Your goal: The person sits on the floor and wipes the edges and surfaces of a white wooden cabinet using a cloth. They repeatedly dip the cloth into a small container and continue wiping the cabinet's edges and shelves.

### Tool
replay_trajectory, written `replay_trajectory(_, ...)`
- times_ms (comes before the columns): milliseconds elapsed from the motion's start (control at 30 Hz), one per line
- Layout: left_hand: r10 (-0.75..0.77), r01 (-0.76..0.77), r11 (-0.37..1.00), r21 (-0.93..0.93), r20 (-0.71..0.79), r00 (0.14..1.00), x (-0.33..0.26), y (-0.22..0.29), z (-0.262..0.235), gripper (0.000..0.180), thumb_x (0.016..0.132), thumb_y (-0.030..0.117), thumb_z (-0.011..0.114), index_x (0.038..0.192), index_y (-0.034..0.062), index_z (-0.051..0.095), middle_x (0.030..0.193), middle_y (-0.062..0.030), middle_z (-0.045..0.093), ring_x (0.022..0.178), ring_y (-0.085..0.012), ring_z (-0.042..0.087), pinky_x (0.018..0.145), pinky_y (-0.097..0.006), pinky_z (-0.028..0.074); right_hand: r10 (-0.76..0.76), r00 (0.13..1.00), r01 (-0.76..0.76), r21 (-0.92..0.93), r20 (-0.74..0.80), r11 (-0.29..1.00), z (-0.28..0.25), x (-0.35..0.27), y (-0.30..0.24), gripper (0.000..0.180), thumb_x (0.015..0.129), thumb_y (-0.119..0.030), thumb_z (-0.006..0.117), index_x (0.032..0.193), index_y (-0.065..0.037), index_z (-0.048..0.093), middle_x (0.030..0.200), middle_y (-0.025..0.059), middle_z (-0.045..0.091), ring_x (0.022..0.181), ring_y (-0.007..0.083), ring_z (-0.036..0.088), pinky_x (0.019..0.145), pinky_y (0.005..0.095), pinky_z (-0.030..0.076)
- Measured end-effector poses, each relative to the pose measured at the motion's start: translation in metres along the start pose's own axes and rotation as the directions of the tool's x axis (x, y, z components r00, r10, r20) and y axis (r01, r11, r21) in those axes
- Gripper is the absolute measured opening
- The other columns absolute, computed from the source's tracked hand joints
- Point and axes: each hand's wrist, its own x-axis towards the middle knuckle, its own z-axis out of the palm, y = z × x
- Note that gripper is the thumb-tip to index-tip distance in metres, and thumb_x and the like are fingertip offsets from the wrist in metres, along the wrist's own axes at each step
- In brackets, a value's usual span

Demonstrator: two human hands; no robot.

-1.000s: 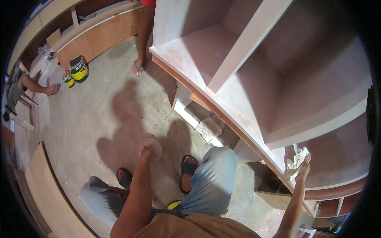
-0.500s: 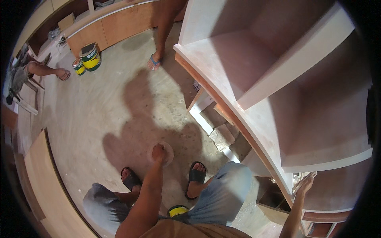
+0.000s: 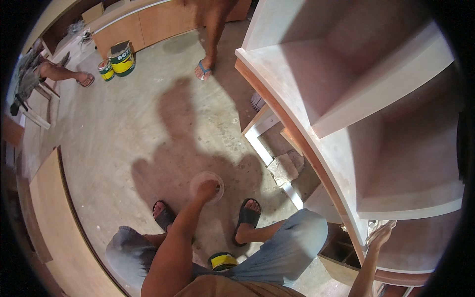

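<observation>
Tub (image 3: 203,177) is parked on the floor (image 3: 104,163) at 7 o'clock, probably for easy reach; left hand (image 3: 206,190) is held over it, grip can't be made out. Cloth (image 3: 372,226) is pinched in the right hand (image 3: 381,233) at 4 o'clock, seemingly so the cabinet (image 3: 334,156) edge is reachable.

we have the tub (image 3: 197,182) on the floor (image 3: 109,128) before us, left hand (image 3: 207,189) at it, a tin (image 3: 222,261) behind it between our legs. the shelf (image 3: 331,153) stands right, rag (image 3: 372,228) and right hand (image 3: 382,233) at its edge. left lies a board (image 3: 67,232); far ahead-left, two cans (image 3: 121,60).
</observation>
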Motion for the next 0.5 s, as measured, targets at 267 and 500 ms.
replay_trajectory(267, -0.203, 0.204, 0.979, -0.004, -0.102, 0.974, 0.005, 0.016, -0.003, 0.030, 0.093, 0.015, 0.053, 0.120, 0.0078, 0.062, 0.107, -0.0153, 0.070, 0.098, -0.0340, 0.068, 0.083, -0.048, 0.053, 0.023, 1.000, -0.021, 0.070, -0.021, 0.997, -0.018, 0.018, 0.012, 0.066, 0.104, -0.035, 0.035, 0.156, 0.002, 0.018, 0.164, 0.0143, 0.016, 0.151, 0.0266, 0.016, 0.123, 0.0381, 0.010)
replay_trajectory(500, -0.470, 0.472, 0.881, -0.020, -0.143, 0.871, -0.005, 0.038, -0.044, 0.025, 0.095, 0.016, 0.053, 0.117, 0.0062, 0.060, 0.115, -0.0165, 0.066, 0.106, -0.0309, 0.066, 0.088, -0.045, 0.053, 0.066, 0.989, -0.082, -0.116, -0.133, 0.990, -0.010, 0.008, 0.009, 0.061, 0.105, -0.030, 0.030, 0.155, 0.004, 0.021, 0.162, 0.0135, 0.024, 0.150, 0.0232, 0.022, 0.123, 0.0371, 0.014)
